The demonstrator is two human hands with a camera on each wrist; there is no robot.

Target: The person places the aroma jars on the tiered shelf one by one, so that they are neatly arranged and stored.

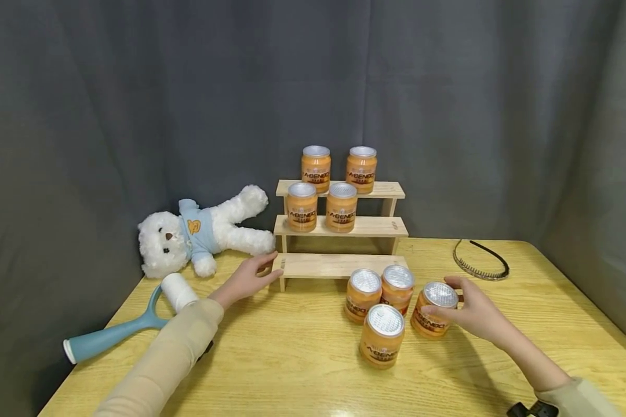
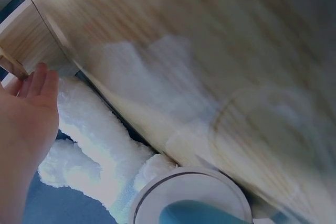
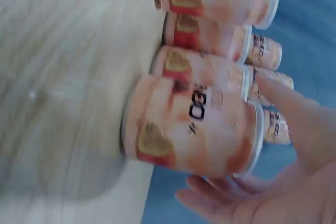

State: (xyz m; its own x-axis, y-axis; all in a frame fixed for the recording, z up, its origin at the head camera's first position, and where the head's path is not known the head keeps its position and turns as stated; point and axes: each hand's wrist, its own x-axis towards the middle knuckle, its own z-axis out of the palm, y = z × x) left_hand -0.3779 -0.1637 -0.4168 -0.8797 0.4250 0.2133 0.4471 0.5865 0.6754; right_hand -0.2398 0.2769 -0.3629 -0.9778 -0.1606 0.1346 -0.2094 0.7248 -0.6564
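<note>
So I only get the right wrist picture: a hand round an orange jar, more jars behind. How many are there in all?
Observer: Eight. Four jars stand on the table, and four more on wooden steps behind them.
Operator: Which jar is at my hand?
Observer: The rightmost jar of the four on the table.
Operator: And the other hand?
Observer: The left hand touches the left end of the lowest step, fingers straight.
</note>
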